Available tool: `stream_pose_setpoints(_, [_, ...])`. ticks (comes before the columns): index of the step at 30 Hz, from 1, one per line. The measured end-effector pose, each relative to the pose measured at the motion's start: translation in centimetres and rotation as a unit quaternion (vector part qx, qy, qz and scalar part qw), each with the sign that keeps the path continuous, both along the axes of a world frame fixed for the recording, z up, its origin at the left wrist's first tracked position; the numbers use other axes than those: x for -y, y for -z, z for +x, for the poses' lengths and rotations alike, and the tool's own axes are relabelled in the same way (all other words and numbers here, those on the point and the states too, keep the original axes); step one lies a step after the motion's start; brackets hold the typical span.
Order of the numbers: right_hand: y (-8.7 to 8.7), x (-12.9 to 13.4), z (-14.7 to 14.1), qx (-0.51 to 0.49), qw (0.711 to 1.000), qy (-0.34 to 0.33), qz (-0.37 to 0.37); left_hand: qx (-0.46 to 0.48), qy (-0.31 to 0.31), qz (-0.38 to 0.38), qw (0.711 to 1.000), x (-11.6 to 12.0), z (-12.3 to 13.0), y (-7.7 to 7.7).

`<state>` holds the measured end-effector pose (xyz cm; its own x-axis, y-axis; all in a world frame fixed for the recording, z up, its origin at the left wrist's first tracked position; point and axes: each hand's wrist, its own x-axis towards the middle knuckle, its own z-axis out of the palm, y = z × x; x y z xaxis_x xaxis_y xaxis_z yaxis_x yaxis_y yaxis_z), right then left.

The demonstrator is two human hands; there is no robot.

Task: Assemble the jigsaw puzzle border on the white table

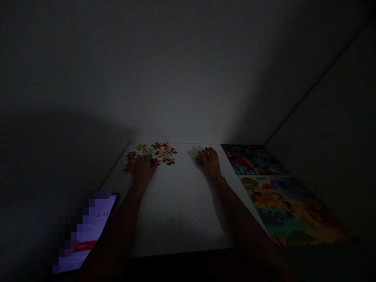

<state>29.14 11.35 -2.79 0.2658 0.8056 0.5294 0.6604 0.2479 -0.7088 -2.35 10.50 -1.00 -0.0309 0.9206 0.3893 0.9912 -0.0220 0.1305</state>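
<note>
My left hand (pixel 143 169) rests on loose jigsaw puzzle pieces (pixel 164 150) at the far left of the white tabletop, its fingers apart. Some pieces lie hidden under it; others, in red, green, yellow and tan, spread out beyond and to its right. Farther right, my right hand (pixel 212 162) curls its fingers around a small striped bundle (pixel 200 157), which looks like a stack of puzzle pieces. The dim light blurs its detail, and part of it is behind the fingers. It is at or just above the table surface.
Two colourful picture sheets (pixel 282 207) with painted animals and trees lie along the right side. A lit phone (pixel 101 219) stands at the lower left, partly pixelated. A pale wall (pixel 176 78) rises behind the white tabletop (pixel 182 211).
</note>
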Motion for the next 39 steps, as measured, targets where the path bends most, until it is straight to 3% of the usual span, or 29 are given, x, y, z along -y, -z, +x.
stream_pose_setpoints(4, [0.3,0.1,-0.7,-0.01,0.997,-0.025,-0.072,0.018,0.032,0.018,0.999,0.1,0.6,-0.4])
stream_pose_setpoints(8, [0.1,0.4,-1.3,0.017,0.992,-0.015,-0.126,0.033,0.104,0.029,0.994,0.3,1.7,-0.5])
stream_pose_setpoints(14, [-0.2,0.7,-1.9,0.048,0.989,0.0,-0.138,0.044,0.24,0.046,0.969,0.6,3.1,0.1])
stream_pose_setpoints(17, [-0.3,1.0,-2.3,0.053,0.989,-0.018,-0.139,0.052,0.28,0.059,0.957,0.5,3.3,0.5])
stream_pose_setpoints(31, [-0.8,3.9,-6.0,0.11,0.97,-0.189,-0.107,0.086,0.332,0.032,0.939,1.8,5.5,1.1])
stream_pose_setpoints(39, [-0.8,3.5,-5.5,0.025,0.98,-0.193,-0.031,0.099,0.336,0.001,0.937,2.1,5.6,1.0])
